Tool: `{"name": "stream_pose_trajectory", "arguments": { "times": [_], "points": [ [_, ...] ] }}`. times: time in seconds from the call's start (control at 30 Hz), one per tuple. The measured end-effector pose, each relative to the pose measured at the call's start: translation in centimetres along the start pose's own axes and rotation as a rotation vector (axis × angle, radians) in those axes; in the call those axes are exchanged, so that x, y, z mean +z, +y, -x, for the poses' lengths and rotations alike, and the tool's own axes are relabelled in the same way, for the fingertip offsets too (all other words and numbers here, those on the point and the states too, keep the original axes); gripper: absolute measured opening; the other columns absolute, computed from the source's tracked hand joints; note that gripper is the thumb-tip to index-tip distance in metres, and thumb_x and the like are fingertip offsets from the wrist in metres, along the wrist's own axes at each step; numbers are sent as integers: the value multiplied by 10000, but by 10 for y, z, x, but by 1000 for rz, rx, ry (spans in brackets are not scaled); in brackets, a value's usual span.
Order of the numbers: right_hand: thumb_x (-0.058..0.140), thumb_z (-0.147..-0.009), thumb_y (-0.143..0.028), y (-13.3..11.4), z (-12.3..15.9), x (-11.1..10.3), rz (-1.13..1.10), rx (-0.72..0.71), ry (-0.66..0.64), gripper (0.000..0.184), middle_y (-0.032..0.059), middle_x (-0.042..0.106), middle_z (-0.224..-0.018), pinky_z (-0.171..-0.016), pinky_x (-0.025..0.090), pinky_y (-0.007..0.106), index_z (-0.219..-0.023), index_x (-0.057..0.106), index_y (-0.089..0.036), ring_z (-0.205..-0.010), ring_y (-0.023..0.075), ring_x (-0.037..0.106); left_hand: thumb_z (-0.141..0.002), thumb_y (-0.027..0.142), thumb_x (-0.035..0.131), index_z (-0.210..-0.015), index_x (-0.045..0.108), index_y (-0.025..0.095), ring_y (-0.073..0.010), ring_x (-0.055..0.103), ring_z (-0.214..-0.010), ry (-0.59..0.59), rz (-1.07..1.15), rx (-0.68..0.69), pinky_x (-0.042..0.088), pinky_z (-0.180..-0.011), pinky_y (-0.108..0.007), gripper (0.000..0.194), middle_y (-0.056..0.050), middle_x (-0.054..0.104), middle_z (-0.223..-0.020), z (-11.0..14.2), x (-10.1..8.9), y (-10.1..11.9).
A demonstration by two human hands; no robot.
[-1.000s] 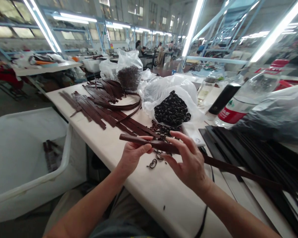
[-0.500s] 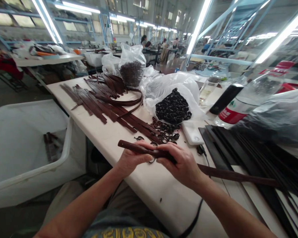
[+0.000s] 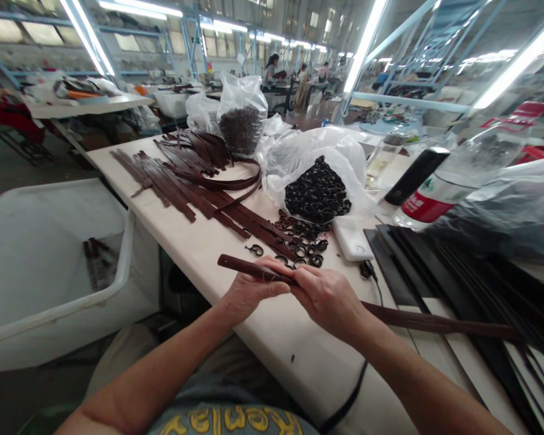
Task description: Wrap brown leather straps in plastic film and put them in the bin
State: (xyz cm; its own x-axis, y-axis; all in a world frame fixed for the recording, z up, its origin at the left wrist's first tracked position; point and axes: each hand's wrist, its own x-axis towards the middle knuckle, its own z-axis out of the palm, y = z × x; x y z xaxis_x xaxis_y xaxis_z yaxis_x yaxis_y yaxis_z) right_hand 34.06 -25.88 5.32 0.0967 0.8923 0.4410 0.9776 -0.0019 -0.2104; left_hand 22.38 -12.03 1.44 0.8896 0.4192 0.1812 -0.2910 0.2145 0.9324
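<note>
Now the right hand [image 3: 325, 296], spread a second ago, has closed beside the left hand [image 3: 251, 294], so both clamp the brown strap [image 3: 241, 266] above the surface [image 3: 272, 338], near its edge. Loose rings [image 3: 321, 244] lie just beyond; the strap's long end trails rightward over black strips [image 3: 396, 260], which crowd that side.

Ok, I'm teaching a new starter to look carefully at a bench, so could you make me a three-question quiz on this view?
1. Which hand is nearer the visible tip of the held brown strip?
2. True or false: in the picture, the red-labelled bottle is left of the black pieces.
3. Fill in: brown pieces lie inside the white ____ beside the table.

Key: 1. The left hand. 2. False, it is right of them. 3. Bin.
</note>
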Motion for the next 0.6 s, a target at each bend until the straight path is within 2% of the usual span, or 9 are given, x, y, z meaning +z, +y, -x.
{"name": "stream_pose_trajectory", "arguments": {
  "times": [0.07,0.17,0.2,0.23,0.3,0.37,0.43,0.53,0.6],
  "points": [
    [435,-1002,-331,0,-2,-7,11,8,39,279,56,639,-761,-586,411,272,-893,616,-149,-637,164,599,-667,233,828,-871,773,206,-169,576,-861,8,3,2,473,-746,-265,213,-40,637,-911,-4,-3,2],
    [577,-936,-316,-4,-3,-25,42,-58,267,216,127,671,-1040,-825,471,330,-1068,620,-150,-939,227,637,-685,213,816,-922,764,216,-137,585,-811,96,107,-3,467,-766,-247,243,-14,671,-860,-12,-10,6],
    [610,-914,-280,-6,-3,-29,15,-101,332,194,126,669,-1065,-864,467,344,-1063,626,-158,-966,228,631,-690,209,813,-940,760,221,-122,582,-792,138,142,2,463,-769,-234,256,-3,677,-838,-15,-12,8],
    [622,-899,-240,-8,-2,-30,-54,-135,350,145,112,676,-1036,-859,473,340,-1022,640,-167,-937,213,635,-692,205,812,-959,754,226,-108,579,-777,174,163,11,460,-764,-220,274,5,679,-828,-17,-14,10],
    [609,-897,-207,-13,0,-23,-302,-104,205,75,70,689,-927,-781,497,305,-941,664,-182,-819,170,646,-690,195,811,-1009,740,232,-92,576,-776,209,171,53,461,-754,-198,329,11,670,-852,-18,-14,15],
    [584,-921,-272,-16,2,-5,-640,77,-20,149,67,701,-941,-726,519,297,-1005,678,-193,-794,166,662,-692,182,805,-1070,713,243,-86,583,-787,211,141,115,470,-752,-191,394,15,651,-884,-17,-13,20],
    [561,-934,-403,-15,2,16,-1024,337,-77,293,96,695,-1087,-732,545,329,-1134,657,-212,-876,201,684,-709,167,787,-1112,682,254,-81,585,-763,206,78,174,479,-724,-187,426,20,635,-882,-13,-11,24],
    [586,-886,-552,-7,0,33,-1561,656,174,423,89,649,-1257,-785,570,348,-1181,648,-254,-1008,229,675,-732,132,761,-1078,665,247,-86,602,-772,193,-30,258,492,-724,-188,378,13,639,-890,-6,-13,28],
    [687,-813,-548,2,-3,32,-1759,796,355,422,34,689,-1202,-761,581,284,-1143,673,-285,-968,184,688,-728,114,760,-1020,666,236,-92,615,-803,204,-63,308,499,-752,-194,330,8,647,-903,-3,-16,28]
  ]
}}
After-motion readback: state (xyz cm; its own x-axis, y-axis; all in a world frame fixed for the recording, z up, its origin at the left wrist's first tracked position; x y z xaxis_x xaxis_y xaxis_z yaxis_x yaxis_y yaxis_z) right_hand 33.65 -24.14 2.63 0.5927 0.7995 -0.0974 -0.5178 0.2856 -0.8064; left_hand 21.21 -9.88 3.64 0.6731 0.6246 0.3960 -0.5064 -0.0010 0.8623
